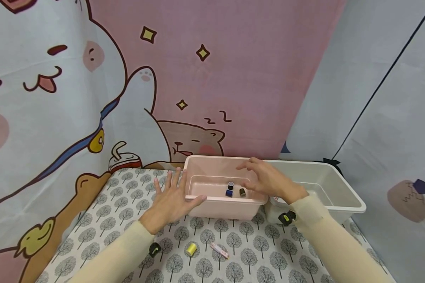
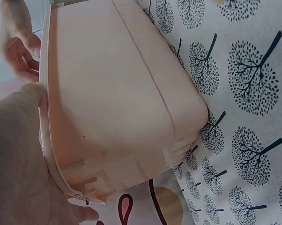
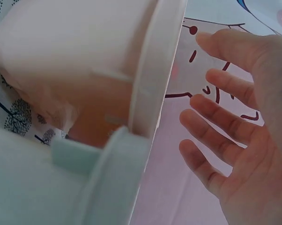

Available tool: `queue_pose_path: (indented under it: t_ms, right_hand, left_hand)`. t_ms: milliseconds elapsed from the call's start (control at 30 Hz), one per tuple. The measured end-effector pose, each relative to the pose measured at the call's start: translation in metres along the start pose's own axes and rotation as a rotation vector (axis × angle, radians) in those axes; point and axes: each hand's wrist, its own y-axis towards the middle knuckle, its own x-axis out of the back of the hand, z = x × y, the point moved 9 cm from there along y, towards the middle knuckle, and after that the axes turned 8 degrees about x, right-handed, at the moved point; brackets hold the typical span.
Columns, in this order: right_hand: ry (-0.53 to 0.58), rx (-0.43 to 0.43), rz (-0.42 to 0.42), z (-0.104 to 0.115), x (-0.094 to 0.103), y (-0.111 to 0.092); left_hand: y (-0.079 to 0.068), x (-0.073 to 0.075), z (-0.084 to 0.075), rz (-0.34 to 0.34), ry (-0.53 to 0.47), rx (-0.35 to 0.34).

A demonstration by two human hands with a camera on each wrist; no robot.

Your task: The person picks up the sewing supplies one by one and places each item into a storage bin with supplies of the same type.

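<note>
A pink plastic bin (image 1: 219,208) stands on the table. Inside it lie a dark green spool (image 1: 242,192), a blue spool (image 1: 229,193) and a small black piece with a pale top (image 1: 231,185). My left hand (image 1: 171,202) is at the bin's left front corner, fingers spread; in the left wrist view, its thumb lies along the rim (image 2: 48,117). Over the right side of the bin, my right hand (image 1: 269,179) hovers with loosely bent fingers (image 3: 211,122) and holds nothing.
A whitish bin (image 1: 340,188) stands to the right of the pink one. In front of the bins, a yellow spool (image 1: 191,249) and a small pink-and-white stick (image 1: 219,250) lie on the tree-print cloth (image 1: 205,269). A cartoon-print curtain (image 1: 251,78) hangs behind.
</note>
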Motion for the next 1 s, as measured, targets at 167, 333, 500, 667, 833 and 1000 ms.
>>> queue_pose_path:
  t_ms: [167, 333, 500, 667, 833, 1000]
  right_hand:
    - [-0.003, 0.04, -0.017, 0.01, -0.002, -0.005]
    - [-0.003, 0.079, -0.033, 0.02, -0.006, -0.008]
    - [-0.012, 0.117, -0.06, 0.028, -0.009, -0.013]
    - [-0.024, 0.158, -0.086, 0.036, -0.01, -0.018]
    - [-0.041, 0.172, -0.088, 0.045, -0.011, -0.024]
    - [-0.034, 0.195, -0.086, 0.056, -0.012, -0.03]
  left_hand:
    - [0.0, 0.001, -0.001, 0.004, -0.002, -0.001]
    - [0.0, 0.001, 0.0, 0.006, 0.0, 0.002]
    - [0.001, 0.0, 0.0, 0.004, -0.001, 0.0]
    - [0.001, 0.001, 0.0, -0.002, 0.003, -0.004]
    - [0.001, 0.001, -0.001, -0.004, 0.004, -0.01]
    - [0.0, 0.0, -0.002, -0.003, 0.001, -0.018]
